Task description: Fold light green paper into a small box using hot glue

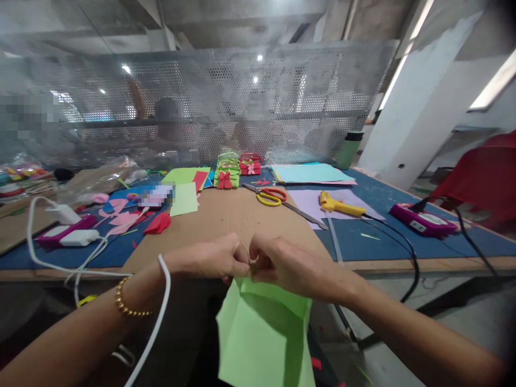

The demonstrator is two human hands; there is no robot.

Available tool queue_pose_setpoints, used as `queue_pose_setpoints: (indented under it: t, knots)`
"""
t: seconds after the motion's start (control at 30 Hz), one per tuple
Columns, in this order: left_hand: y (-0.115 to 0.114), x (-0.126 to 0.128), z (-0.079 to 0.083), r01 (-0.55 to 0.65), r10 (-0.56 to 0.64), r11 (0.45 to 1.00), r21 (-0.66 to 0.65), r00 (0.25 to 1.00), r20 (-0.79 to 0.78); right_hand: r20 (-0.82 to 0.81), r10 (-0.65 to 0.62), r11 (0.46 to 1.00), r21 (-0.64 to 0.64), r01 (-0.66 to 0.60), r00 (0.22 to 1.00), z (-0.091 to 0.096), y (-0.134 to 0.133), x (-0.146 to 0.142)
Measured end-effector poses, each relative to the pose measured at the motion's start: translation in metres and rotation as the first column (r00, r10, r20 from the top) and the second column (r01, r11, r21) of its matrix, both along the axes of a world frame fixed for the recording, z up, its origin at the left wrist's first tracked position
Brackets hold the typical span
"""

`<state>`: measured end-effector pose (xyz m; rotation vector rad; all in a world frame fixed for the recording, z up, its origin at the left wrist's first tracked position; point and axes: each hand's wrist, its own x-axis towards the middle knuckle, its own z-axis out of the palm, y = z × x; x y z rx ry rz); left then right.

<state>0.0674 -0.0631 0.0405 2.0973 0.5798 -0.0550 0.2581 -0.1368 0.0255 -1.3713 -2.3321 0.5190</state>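
My left hand (217, 259) and my right hand (282, 263) meet at the near edge of the table, both pinched shut on the top edge of a light green folded paper sheet (262, 333). The sheet hangs down below the table edge towards me. Both hands rest over a brown cardboard sheet (234, 217) on the table. A gold bead bracelet (127, 303) circles my left wrist, and a white cable (155, 322) drapes across that forearm.
Scissors with red and yellow handles (272, 196), a yellow glue gun (338, 205) with black cord, small green (226, 174) and red (250, 165) paper bags, coloured paper sheets (310, 173), pink cut-outs (121, 215), pink devices (421, 220), a green bottle (350, 149). Behind a perforated screen (201, 102) sit other people.
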Motion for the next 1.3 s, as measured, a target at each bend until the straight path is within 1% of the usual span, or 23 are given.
queue_pose_setpoints:
  t: [0.07,0.13,0.2,0.23,0.33,0.37,0.4,0.47,0.53,0.6,0.7,0.77,0.93,1.07,1.17,1.23,1.3]
  knots:
    - [-0.001,0.000,0.001,0.008,-0.008,0.999,0.038,1.000,-0.001,0.066,0.020,1.000,0.009,-0.021,0.998,0.000,0.001,0.001]
    - [0.000,0.000,0.003,0.020,-0.020,0.997,0.071,1.000,-0.006,0.090,0.062,0.998,0.007,-0.063,0.994,-0.001,0.002,0.002]
    - [0.001,-0.001,0.006,0.030,-0.029,0.996,0.083,1.000,-0.013,0.100,0.073,0.997,0.017,-0.075,0.992,-0.002,0.002,0.002]
    - [0.001,-0.002,0.008,0.024,-0.023,0.998,0.065,1.000,-0.011,0.104,0.070,0.997,0.023,-0.073,0.992,-0.001,0.002,0.001]
    - [0.001,-0.005,0.016,-0.038,0.038,0.998,-0.045,0.999,0.002,0.111,0.060,0.998,0.031,-0.063,0.992,0.000,0.001,-0.001]
    - [0.000,-0.006,0.018,-0.049,0.048,0.998,-0.048,0.999,-0.006,0.112,0.061,0.997,0.030,-0.064,0.992,0.001,0.001,-0.001]
    - [-0.001,-0.006,0.021,-0.041,0.040,0.999,-0.022,0.999,-0.023,0.113,0.064,0.997,0.028,-0.068,0.992,0.001,0.001,-0.001]
    - [-0.003,-0.005,0.023,0.026,-0.018,0.995,0.100,0.997,-0.082,0.112,0.072,0.997,0.026,-0.075,0.991,0.002,0.001,-0.001]
    - [-0.005,-0.002,0.022,0.101,-0.072,0.972,0.212,0.987,-0.140,0.112,0.079,0.996,0.025,-0.082,0.991,0.002,0.001,-0.001]
    - [-0.005,0.001,0.019,0.140,-0.094,0.951,0.275,0.981,-0.171,0.113,0.089,0.995,0.022,-0.092,0.990,0.003,0.000,-0.001]
    - [-0.004,0.007,0.016,0.166,-0.102,0.927,0.337,0.975,-0.199,0.109,0.111,0.994,0.003,-0.112,0.988,0.003,0.000,-0.003]
    - [-0.005,0.011,0.016,0.178,-0.093,0.903,0.390,0.969,-0.228,0.108,0.124,0.992,-0.013,-0.123,0.986,0.002,0.001,-0.005]
    - [-0.011,0.016,0.025,0.190,-0.038,0.827,0.529,0.958,-0.284,0.130,0.129,0.992,-0.027,-0.127,0.983,-0.003,0.005,-0.001]
    - [-0.012,0.016,0.029,0.215,-0.022,0.785,0.581,0.946,-0.322,0.184,0.089,0.996,-0.013,-0.088,0.979,-0.004,0.007,0.007]
    - [-0.012,0.018,0.028,0.245,-0.015,0.764,0.597,0.932,-0.363,0.214,0.102,0.995,-0.001,-0.104,0.971,-0.001,0.005,0.007]
    - [-0.012,0.021,0.026,0.282,-0.035,0.761,0.584,0.917,-0.398,0.223,0.128,0.991,0.005,-0.133,0.966,0.002,0.004,0.005]
    - [-0.013,0.024,0.024,0.333,-0.084,0.766,0.550,0.900,-0.427,0.224,0.154,0.987,0.012,-0.160,0.963,0.002,0.004,0.003]
